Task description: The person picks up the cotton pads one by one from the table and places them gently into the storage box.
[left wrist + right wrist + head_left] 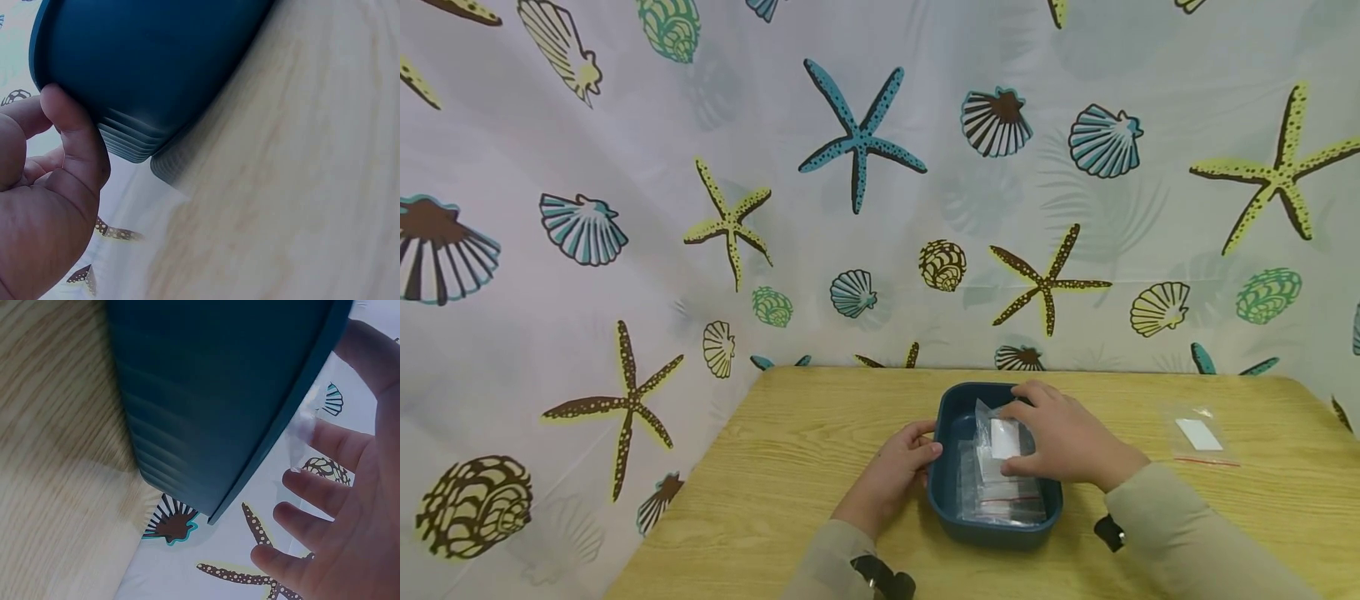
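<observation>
A dark blue plastic bin stands on the table. Inside it lie several clear zip bags with white inserts and red seal lines. My left hand holds the bin's left side, thumb close to the rim; in the left wrist view its digits meet the bin's corner. Over the bin's right rim reaches my right hand, its thumb and forefinger apart around the topmost bag. In the right wrist view the fingers are spread, and a bit of clear plastic touches one fingertip.
One more clear zip bag with a white insert and red line lies on the wooden table, right of the bin. A white curtain printed with shells and starfish hangs behind and at the sides.
</observation>
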### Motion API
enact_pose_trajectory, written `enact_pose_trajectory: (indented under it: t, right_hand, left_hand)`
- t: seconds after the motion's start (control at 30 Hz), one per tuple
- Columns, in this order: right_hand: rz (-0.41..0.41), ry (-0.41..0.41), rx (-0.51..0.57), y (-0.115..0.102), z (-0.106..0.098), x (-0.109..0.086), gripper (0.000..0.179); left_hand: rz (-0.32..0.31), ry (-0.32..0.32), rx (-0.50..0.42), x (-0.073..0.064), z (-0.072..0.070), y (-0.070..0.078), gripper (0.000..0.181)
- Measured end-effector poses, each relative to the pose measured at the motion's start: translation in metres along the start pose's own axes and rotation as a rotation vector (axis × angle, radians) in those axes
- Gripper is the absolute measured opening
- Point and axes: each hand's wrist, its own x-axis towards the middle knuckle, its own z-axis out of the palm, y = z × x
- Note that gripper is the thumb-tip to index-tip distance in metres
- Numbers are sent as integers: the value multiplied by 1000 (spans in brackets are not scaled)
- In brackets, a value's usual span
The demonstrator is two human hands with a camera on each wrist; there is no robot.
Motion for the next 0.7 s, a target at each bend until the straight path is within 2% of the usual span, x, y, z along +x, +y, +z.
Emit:
enact_pose_trajectory:
  t: [0.33, 0.7]
  right_hand:
    - [14, -6, 6, 4, 1, -2, 66]
    - [70, -10, -25, 35, -3, -13, 67]
  left_hand:
    - [-5, 6, 1, 1, 0, -1, 45]
    - [2, 1, 2, 1, -1, -1, 44]
